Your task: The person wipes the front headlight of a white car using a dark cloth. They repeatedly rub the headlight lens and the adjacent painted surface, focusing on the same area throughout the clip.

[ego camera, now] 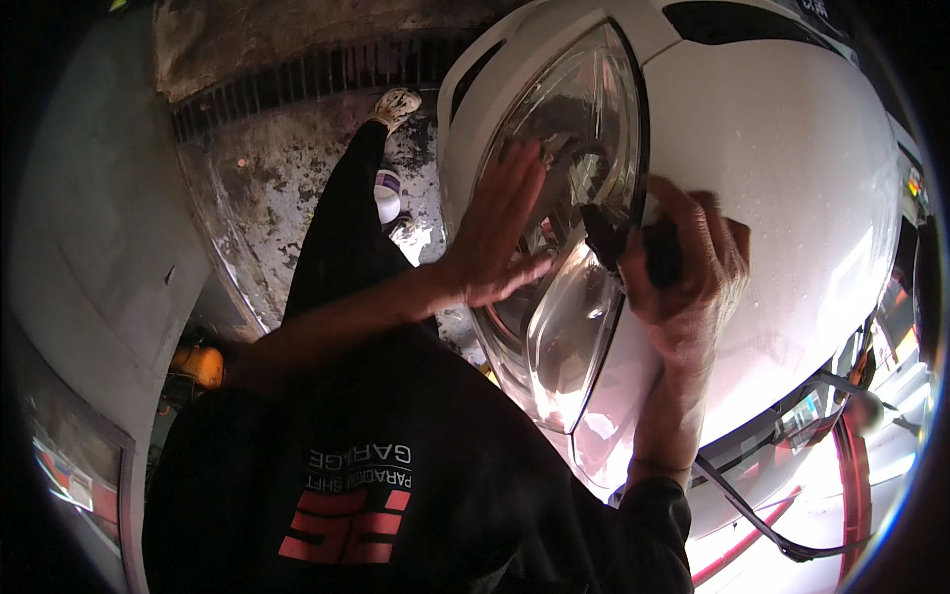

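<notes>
A clear headlight (568,349) of a white car lies before me. My left hand (508,226) rests on or just over its lens, palm down, thumb apart from the fingers, holding nothing. My right hand (686,260) grips a small dark pad or cloth (605,236) at the lens edge beside the hood. The pad's exact kind is hard to make out, as my fingers cover part of it. Inside the headlight, reflectors and the lamp housing show through the lens.
The white hood (772,185) spreads to the right, with a wiper arm (742,512) beyond it. A white and purple container (387,197) is by my leg on the stained floor (274,193). A drain grate (297,82) crosses the floor near my shoe (398,105). An orange object (199,365) sits at left.
</notes>
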`<control>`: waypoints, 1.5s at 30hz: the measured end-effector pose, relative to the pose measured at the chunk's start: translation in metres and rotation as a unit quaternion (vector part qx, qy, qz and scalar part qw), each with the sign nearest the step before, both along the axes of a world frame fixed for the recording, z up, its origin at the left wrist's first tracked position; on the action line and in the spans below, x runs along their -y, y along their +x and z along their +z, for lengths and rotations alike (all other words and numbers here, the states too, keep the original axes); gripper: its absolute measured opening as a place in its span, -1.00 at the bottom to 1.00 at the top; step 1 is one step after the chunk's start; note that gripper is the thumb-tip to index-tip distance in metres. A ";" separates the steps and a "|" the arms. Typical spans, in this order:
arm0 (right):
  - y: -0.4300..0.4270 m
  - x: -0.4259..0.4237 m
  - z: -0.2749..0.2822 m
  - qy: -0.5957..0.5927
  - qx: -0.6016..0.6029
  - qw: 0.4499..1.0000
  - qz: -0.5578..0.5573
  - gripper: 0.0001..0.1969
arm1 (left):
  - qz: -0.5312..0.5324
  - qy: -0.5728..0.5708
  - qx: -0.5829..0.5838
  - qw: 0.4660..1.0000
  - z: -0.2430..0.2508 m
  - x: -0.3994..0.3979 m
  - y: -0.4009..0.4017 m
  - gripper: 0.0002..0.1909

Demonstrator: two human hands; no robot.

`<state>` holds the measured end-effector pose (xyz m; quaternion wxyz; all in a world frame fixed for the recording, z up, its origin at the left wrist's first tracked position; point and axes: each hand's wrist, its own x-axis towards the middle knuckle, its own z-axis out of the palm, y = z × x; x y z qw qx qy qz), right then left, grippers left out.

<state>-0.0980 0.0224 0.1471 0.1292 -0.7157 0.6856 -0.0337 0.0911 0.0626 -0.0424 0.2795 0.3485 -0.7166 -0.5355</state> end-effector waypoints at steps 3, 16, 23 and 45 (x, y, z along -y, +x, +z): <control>-0.007 0.001 -0.006 -0.076 -0.041 0.995 0.040 -0.80 | -0.017 -0.017 0.039 0.999 0.000 0.016 -0.009 -0.05; 0.019 -0.119 0.014 -0.077 -0.029 0.996 0.046 -0.77 | 0.051 -0.032 0.053 0.997 0.012 -0.007 -0.021 -0.06; 0.014 -0.119 0.016 -0.063 -0.056 0.995 0.051 -0.76 | 0.149 0.001 -0.023 0.989 0.002 -0.134 0.020 0.03; 0.029 -0.109 0.002 -0.073 -0.050 0.995 0.042 -0.78 | 0.020 0.042 -0.037 0.998 -0.078 0.098 -0.042 -0.22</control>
